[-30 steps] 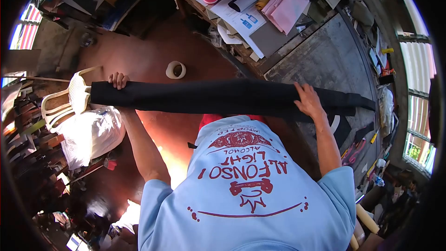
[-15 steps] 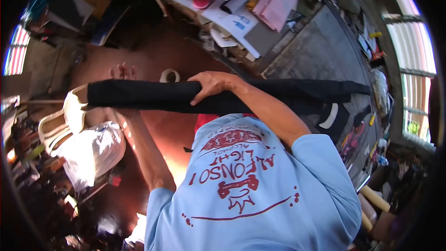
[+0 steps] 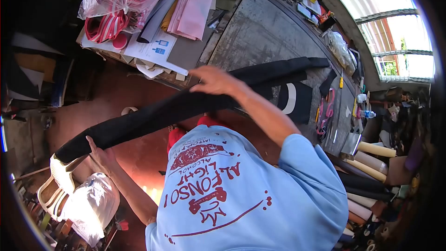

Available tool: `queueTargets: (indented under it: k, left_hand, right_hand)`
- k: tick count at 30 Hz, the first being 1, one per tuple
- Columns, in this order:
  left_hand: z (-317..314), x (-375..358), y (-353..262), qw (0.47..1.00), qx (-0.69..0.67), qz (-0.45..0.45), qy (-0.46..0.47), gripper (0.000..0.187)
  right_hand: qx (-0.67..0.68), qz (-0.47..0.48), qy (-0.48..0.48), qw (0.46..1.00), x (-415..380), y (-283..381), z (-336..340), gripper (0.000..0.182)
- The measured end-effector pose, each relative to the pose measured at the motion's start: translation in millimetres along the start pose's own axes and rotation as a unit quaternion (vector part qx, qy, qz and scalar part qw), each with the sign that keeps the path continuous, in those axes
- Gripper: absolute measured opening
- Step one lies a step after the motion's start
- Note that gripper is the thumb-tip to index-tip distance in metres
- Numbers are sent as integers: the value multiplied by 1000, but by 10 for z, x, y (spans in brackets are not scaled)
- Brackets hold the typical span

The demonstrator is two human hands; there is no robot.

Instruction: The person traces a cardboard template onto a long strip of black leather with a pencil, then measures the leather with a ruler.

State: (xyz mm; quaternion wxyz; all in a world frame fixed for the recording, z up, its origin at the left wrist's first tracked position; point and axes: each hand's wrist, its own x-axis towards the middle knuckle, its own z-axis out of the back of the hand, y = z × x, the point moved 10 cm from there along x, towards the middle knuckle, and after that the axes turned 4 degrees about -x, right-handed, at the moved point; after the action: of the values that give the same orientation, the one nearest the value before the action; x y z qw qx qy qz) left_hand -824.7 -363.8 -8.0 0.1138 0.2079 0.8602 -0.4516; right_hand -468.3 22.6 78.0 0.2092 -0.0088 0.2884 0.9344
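Observation:
A long, folded length of black material [image 3: 153, 116] stretches slantwise from the lower left up onto the table. My left hand [image 3: 103, 158] holds its near end from below, thumb up against the side and the other fingers hidden. At the upper edge of the material's middle is my right hand [image 3: 213, 81], slightly blurred, with thumb and fingers apart. The far part of the material rests on the grey worktable [image 3: 260, 28]. Beside it on the table lies a black piece with a curved white strip [image 3: 291, 98].
Pink folded cloth [image 3: 190, 13], papers [image 3: 155, 51] and a plastic bag with striped straps [image 3: 125, 0] occupy the table's left part. A pale plastic chair [image 3: 53, 200] with a white bag [image 3: 95, 204] stands lower left. Several rolls [image 3: 371, 162] lie at the right.
The view has turned toward the table. The black material has gone from nearly level to slanting, its near end lower. My right hand has loosened from around it to its upper edge.

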Motion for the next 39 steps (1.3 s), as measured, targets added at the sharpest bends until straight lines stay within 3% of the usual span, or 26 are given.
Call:
queueTargets:
  k: [1, 3, 5, 7, 11, 12, 13, 16, 19, 20, 23, 25, 26, 29, 31, 32, 33, 35, 38, 39]
  left_hand:
    - [77, 67, -11, 1000, -6, -4, -8, 45]
    - [218, 117, 22, 999, -17, -6, -27, 40]
    - [246, 128, -19, 999, -9, -18, -48, 41]
    - [330, 224, -111, 997, -2, -43, -66, 40]
    - [-35, 96, -341, 998, -22, -53, -20, 39]
    - [-263, -166, -407, 993, 12, -71, -90, 38]
    - [-186, -128, -478, 990, 37, -96, -94, 38]
    - [-181, -208, -706, 970, 127, -164, -130, 42]
    - [-270, -374, -793, 962, 164, -136, -174, 48]
    - [-203, -339, -805, 964, 156, -130, -171, 48]
    - [222, 9, -1017, 970, 136, -127, -155, 47]
    - [323, 213, -1054, 976, 99, -142, -132, 45]
    - [630, 553, -1072, 983, 28, -143, -111, 41]
    - [464, 632, -770, 972, 18, -202, -116, 39]
    - [152, 545, -452, 986, -84, -116, -86, 34]
    - [448, 849, -443, 986, -143, -80, -41, 31]
    - [204, 625, -396, 984, -140, -87, -74, 30]
    - [53, 662, -392, 988, -147, -32, 24, 32]
    - [88, 704, -426, 978, -190, -77, -27, 29]
    - [124, 812, -383, 975, -211, -63, 13, 24]
  right_hand:
    - [-19, -50, -67, 996, -382, -666, 320, 61]
    - [-151, -228, -28, 961, -1210, -2151, 740, 54]
    - [-196, -362, 28, 911, -2046, -3117, 1145, 55]
    - [-240, -365, 19, 899, -2567, -3655, 1391, 60]
    - [-228, -372, 43, 899, -2883, -4040, 1521, 71]
    - [-229, -350, 41, 907, -2875, -4083, 1495, 74]
    - [-229, -327, 39, 916, -2870, -4121, 1463, 76]
    - [-215, -278, 76, 933, -2838, -4140, 1288, 68]
    - [-223, -242, 66, 942, -2948, -4294, 1113, 51]
    - [-247, -190, 9, 950, -2958, -4233, 1161, 35]
    - [-296, -198, -8, 934, -2882, -4129, 1573, 32]
    - [-317, -179, -89, 927, -2730, -3908, 2060, 32]
    - [-328, -189, -102, 920, -2693, -3912, 2121, 33]
    - [-373, -212, -138, 893, -2637, -4007, 2223, 36]
    - [-408, -228, -164, 869, -2671, -4215, 2043, 36]
    - [-404, -253, -128, 870, -2665, -4299, 1958, 40]
    - [-423, -254, -130, 860, -2667, -4306, 1918, 41]
    - [-457, -261, -144, 838, -2651, -4238, 1858, 44]
    - [-471, -334, -99, 811, -2982, -4482, 1711, 51]
    - [-481, -349, -86, 800, -3070, -4502, 1655, 54]
